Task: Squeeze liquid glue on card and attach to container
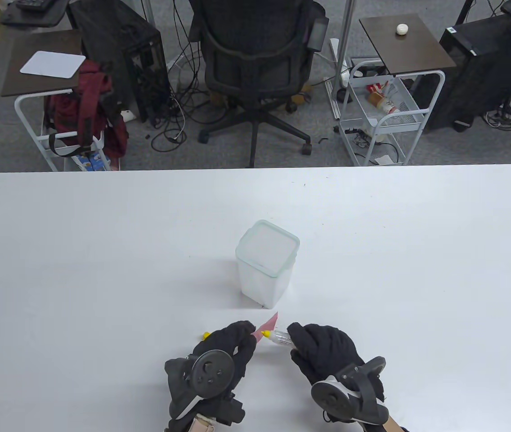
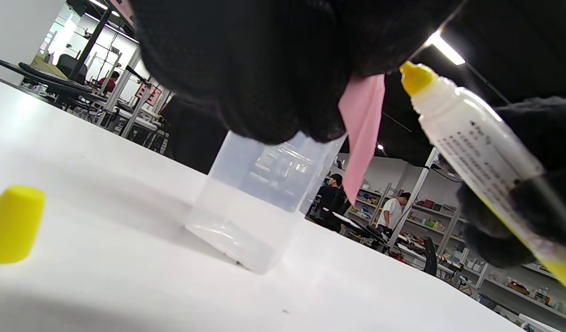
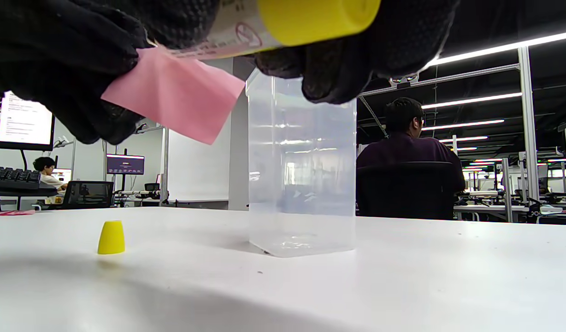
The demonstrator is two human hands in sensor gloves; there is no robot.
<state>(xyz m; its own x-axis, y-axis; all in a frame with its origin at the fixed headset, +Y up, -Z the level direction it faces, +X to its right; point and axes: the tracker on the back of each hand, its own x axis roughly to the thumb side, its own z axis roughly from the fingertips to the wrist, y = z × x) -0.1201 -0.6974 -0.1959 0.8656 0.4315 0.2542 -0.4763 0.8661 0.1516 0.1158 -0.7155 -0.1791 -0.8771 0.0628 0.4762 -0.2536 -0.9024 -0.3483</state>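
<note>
A clear square plastic container (image 1: pixel 266 263) stands upright mid-table; it also shows in the left wrist view (image 2: pixel 260 203) and the right wrist view (image 3: pixel 302 170). My left hand (image 1: pixel 233 348) pinches a small pink card (image 1: pixel 269 322) and holds it above the table in front of the container; the card shows in the left wrist view (image 2: pixel 361 124) and the right wrist view (image 3: pixel 172 94). My right hand (image 1: pixel 323 348) grips a clear glue bottle (image 1: pixel 278 337) with a yellow nozzle (image 2: pixel 414 76) pointed at the card. The bottle's yellow base shows in the right wrist view (image 3: pixel 310 18).
The yellow glue cap (image 1: pixel 204 335) stands on the table left of my left hand, seen too in the left wrist view (image 2: pixel 13 223) and the right wrist view (image 3: pixel 111 237). An office chair (image 1: pixel 255 58) and carts stand beyond the table's far edge.
</note>
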